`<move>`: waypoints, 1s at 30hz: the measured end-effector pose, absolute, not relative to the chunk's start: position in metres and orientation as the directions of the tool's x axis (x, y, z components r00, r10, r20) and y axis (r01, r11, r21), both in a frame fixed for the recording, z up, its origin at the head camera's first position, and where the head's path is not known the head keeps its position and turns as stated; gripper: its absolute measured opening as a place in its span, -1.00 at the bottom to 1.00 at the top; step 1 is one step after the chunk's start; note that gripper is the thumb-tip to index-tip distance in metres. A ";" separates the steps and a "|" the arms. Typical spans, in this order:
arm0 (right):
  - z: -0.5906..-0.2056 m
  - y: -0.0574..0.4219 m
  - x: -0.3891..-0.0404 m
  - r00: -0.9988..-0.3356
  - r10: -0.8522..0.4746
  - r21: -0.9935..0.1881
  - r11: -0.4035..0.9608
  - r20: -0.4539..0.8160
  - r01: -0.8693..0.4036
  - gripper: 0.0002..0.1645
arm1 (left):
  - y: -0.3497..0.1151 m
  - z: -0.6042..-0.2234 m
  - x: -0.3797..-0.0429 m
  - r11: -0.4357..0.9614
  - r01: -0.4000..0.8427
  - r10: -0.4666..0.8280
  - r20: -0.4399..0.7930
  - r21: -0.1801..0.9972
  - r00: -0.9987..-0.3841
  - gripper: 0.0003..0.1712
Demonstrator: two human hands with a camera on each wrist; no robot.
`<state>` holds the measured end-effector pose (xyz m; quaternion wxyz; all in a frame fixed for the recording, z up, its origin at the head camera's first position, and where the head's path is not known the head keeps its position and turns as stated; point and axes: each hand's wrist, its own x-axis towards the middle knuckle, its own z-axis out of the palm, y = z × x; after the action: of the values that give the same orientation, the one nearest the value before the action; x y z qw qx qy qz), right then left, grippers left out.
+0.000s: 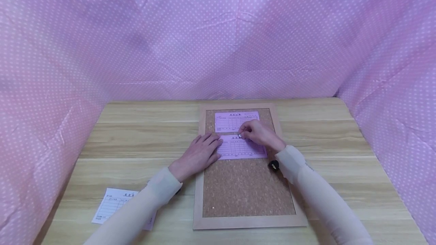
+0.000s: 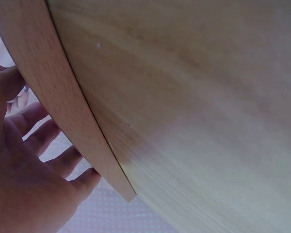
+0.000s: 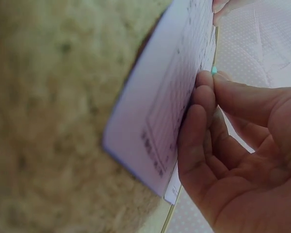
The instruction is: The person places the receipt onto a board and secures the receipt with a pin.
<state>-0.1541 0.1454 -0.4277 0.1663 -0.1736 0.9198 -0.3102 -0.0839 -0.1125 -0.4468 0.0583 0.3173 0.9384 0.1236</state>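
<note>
A wood-framed cork board [image 1: 246, 190] lies on the table with two pink printed slips on it, an upper slip [image 1: 225, 123] and a lower slip [image 1: 240, 149]. My left hand [image 1: 199, 152] rests palm down across the board's left frame, its extended fingertips touching the lower slip's left edge. At that slip's top edge, my right hand [image 1: 258, 133] pinches a small pushpin [image 3: 214, 70] between thumb and fingers. Only a pale teal bit of the pin shows; its point is hidden. The right wrist view shows the lower slip's near corner [image 3: 131, 141] lifted slightly off the cork.
Further printed slips [image 1: 110, 203], white on top, lie at the table's lower left, partly covered by the left sleeve [image 1: 136, 211]. Pink dotted cloth [image 1: 218, 48] hangs behind and beside the wooden table [image 1: 143, 124]. A tiny pale speck [image 1: 213, 207] sits on the lower cork.
</note>
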 end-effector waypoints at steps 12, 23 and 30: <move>-0.426 0.143 -0.156 -0.876 -0.425 -0.628 0.752 -0.228 -0.201 -0.88 | -0.113 -0.447 -0.084 0.769 0.583 0.610 -0.030 0.263 -0.792 -0.42; -0.426 0.140 -0.157 -0.878 -0.410 -0.631 0.756 -0.246 -0.176 -0.87 | -0.113 -0.448 -0.083 0.771 0.582 0.608 -0.027 0.259 -0.794 -0.41; -0.426 0.140 -0.156 -0.878 -0.414 -0.644 0.745 -0.241 -0.175 -0.87 | -0.114 -0.450 -0.083 0.773 0.580 0.607 -0.030 0.257 -0.794 -0.42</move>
<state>-0.1556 0.1405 -0.4262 0.1879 -0.1608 0.9151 -0.3186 -0.0825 -0.1137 -0.4499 0.0554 0.3157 0.9398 0.1181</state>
